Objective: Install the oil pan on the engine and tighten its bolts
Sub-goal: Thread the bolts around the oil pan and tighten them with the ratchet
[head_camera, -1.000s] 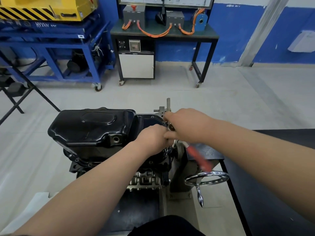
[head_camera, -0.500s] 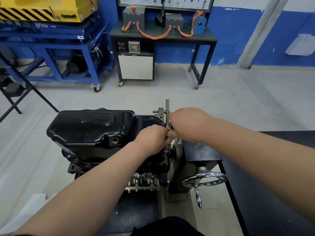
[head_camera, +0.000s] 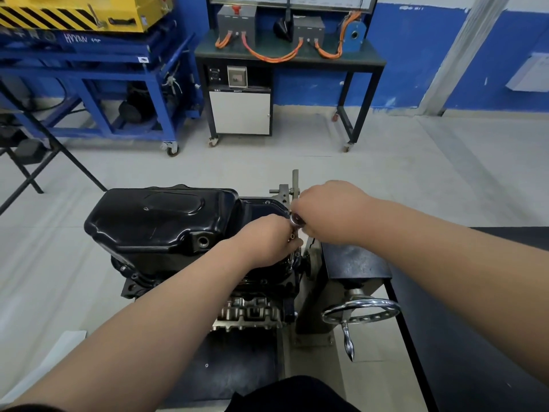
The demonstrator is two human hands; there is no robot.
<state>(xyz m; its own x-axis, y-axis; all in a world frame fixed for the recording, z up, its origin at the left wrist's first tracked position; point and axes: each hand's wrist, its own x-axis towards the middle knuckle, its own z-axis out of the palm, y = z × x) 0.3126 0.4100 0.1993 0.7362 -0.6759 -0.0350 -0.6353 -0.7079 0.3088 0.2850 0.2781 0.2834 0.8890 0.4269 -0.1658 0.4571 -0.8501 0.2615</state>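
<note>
The black oil pan (head_camera: 160, 218) sits on top of the upside-down engine (head_camera: 249, 310), which is mounted on a stand. My left hand (head_camera: 267, 242) is closed around the thin extension bar of a ratchet wrench (head_camera: 292, 248) at the pan's right near edge. My right hand (head_camera: 329, 211) is closed over the wrench's handle just above and to the right, hiding most of it; only the shiny head (head_camera: 297, 220) shows between the hands. The bolt under the tool is hidden.
The stand's chrome handwheel (head_camera: 361, 312) juts out at the lower right beside a dark bench (head_camera: 475, 337). A blue wheeled frame (head_camera: 98, 84) and a black trainer table (head_camera: 291, 58) with orange cables stand at the back wall. Black folding legs (head_camera: 38, 138) are at the left.
My right hand has swung the wrench handle up and away; the red grip that showed below the hand a second ago is now hidden. The left hand stays on the extension.
</note>
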